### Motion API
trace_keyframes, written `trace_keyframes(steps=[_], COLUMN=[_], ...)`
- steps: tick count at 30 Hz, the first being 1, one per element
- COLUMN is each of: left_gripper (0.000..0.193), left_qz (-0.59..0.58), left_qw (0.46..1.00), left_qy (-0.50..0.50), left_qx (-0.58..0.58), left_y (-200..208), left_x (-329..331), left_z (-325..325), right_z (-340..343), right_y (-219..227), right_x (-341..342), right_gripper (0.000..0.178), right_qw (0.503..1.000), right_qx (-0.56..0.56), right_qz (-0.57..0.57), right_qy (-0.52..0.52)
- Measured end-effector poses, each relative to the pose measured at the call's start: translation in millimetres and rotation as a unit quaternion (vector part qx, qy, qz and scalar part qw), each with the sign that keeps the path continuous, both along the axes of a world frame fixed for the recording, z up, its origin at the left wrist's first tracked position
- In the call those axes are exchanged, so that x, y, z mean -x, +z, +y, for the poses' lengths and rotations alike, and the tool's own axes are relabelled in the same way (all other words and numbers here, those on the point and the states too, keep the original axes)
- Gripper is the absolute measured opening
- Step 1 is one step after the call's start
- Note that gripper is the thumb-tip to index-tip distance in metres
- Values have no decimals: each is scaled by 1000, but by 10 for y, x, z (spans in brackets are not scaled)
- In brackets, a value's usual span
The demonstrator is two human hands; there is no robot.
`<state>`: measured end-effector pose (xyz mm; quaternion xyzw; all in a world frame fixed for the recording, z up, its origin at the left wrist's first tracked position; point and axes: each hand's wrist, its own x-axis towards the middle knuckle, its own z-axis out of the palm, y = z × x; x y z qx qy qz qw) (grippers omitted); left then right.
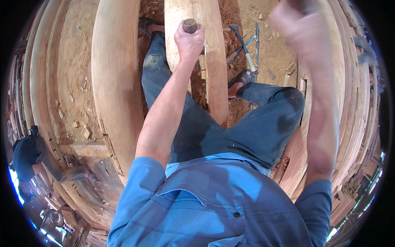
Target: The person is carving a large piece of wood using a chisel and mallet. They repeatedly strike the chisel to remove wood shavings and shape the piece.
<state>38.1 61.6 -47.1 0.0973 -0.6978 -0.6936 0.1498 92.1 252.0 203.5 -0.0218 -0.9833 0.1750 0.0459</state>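
Observation:
My left hand point(188, 43) is closed around the round wooden handle of a chisel point(189, 25), its butt end turned up; the blade is hidden below my fist. Underneath lies a thick pale timber beam point(215, 82) with a slot cut along it, between my legs. Raised at the upper right, my right hand point(299, 31) is smeared by motion. It is closed on a dark, blurred tool point(302, 5), whose head I cannot make out at the picture's edge.
Beyond the beam, a long tool with a pale wooden handle point(249, 61) and a thin metal bar point(257, 39) lie on the ground. Big curved timbers point(115, 61) flank me on both sides. Wood chips point(87, 132) litter the dirt. Another person point(26, 158) is at the far left.

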Motion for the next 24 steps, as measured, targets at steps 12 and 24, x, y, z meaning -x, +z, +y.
trace_keyframes(steps=[12,24], left_gripper=[18,14], left_qz=[15,-6], left_qw=[998,998], left_qy=[-59,-63], left_qx=[8,-3], left_y=[121,148], left_x=[-345,-225], left_z=[-80,21], right_z=[-36,-3], right_y=[-89,-695], right_x=[-814,-386], right_gripper=[36,32], right_qw=[980,967], right_qx=[178,-138], right_qz=[-64,-193], right_qy=[-56,95])
